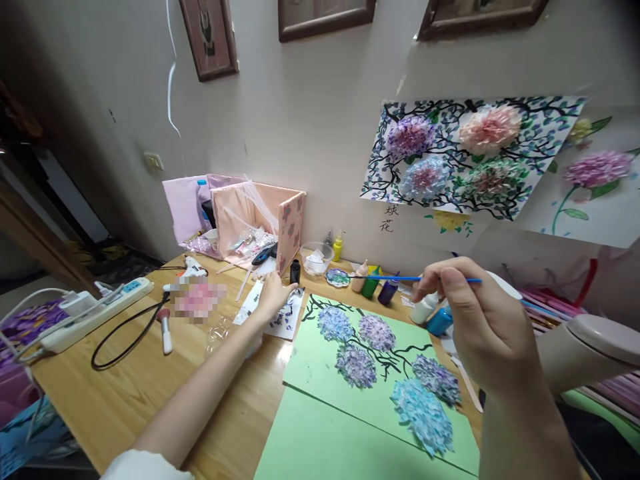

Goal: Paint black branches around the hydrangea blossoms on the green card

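Observation:
My right hand (465, 300) pinches a thin blue brush (395, 278) held level, its tip at a small paint-smeared palette (339, 277). My left hand (273, 297) reaches to the paper scraps beside a small black bottle (295, 272); its fingertips are partly hidden, and what they hold, if anything, cannot be made out. Below lies a green sheet (320, 373) with black painted branches and several raised flowers in blue, purple and turquoise. A white paper with dark dabs (287, 320) lies under and beside my left hand.
Paint bottles (371, 283) stand along the wall behind the sheet, near a clear bowl (317, 259). A pink fabric box (291, 230), glue gun (194, 268), makeup brush (166, 331) and power strip (100, 317) are left. A white cylinder (575, 353) stands right.

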The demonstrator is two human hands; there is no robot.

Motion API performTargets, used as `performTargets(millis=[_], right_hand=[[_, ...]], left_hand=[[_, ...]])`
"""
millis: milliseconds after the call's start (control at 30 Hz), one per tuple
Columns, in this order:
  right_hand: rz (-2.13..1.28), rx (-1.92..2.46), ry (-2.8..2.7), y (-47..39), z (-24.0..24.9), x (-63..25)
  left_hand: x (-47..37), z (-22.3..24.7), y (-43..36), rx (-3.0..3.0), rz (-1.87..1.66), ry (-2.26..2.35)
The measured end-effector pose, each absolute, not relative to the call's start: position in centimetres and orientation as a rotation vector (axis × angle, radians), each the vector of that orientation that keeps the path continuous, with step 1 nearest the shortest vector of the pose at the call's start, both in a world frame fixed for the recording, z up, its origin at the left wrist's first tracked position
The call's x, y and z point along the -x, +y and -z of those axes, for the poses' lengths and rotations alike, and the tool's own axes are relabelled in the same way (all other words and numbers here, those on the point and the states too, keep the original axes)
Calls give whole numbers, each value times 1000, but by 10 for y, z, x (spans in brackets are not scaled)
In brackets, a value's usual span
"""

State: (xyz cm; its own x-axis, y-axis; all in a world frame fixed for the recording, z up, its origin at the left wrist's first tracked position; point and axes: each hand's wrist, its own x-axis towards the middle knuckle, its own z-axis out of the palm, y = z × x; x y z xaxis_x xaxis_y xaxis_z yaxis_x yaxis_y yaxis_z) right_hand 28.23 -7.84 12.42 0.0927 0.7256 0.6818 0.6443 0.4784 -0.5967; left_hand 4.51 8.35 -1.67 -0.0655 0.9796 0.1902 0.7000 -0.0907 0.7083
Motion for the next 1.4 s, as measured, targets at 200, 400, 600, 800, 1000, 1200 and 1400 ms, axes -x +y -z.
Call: performTargets(millis=[200,400,600,800,1000,1200,1400], right_hand=[[-84,1422,-1703,-76,-125,-285],[-87,1548,-1548,-79,-125,-297],[-134,1535,-1453,-85,-127,-305],[-31,1321,-1587,-82,-124,-300],[-6,1093,-1649,-74,-121,-286],[32,1150,-1729,-74,-124,-284],[18,1158,-1692,-80,-125,-281]], left_hand=[[-61,27,98,-1852,-835,1827],[-75,29,109,-1815,-823,1886],[-77,36,122,-1784,-928,1885],[-74,42,123,-1829,-1054,1774],[-71,7,111,-1925,-1194,1611],[-65,-58,76,-2242,-1116,1347],[-67,-84,45,-2436,-815,1141]])
